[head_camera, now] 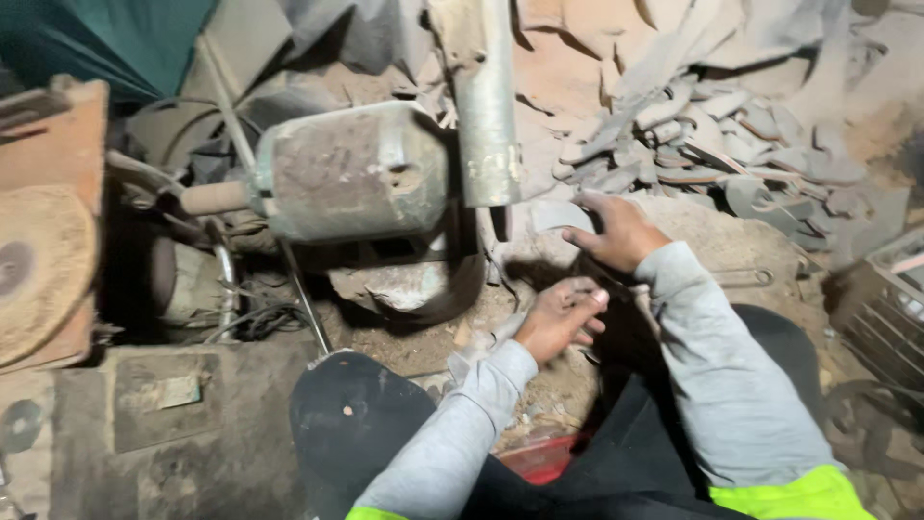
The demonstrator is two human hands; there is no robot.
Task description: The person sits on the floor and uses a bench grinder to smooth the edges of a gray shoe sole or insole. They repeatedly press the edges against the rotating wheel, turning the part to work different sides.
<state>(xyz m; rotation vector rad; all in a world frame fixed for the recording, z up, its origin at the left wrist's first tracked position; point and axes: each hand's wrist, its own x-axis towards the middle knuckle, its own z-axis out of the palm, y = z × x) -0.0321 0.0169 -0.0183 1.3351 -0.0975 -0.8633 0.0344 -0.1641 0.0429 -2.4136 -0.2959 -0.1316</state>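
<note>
My right hand (pixel 617 231) reaches forward and grips a flat grey metal piece (pixel 558 214) by its edge, just right of the grinder's base. My left hand (pixel 560 316) hovers lower over the dusty floor, fingers loosely curled; whether it holds anything is unclear. A dusty grey motor grinder (pixel 351 171) with a worn wheel (pixel 423 289) below it stands ahead of me. A grey metal post (pixel 486 106) rises in front of the motor. Both my sleeves are grey.
A heap of similar flat grey metal pieces (pixel 712 135) lies at the upper right. A rusty disc (pixel 38 270) and box sit at the left. A wire crate (pixel 881 308) stands at the right edge. A red object (pixel 541 458) shows between my knees.
</note>
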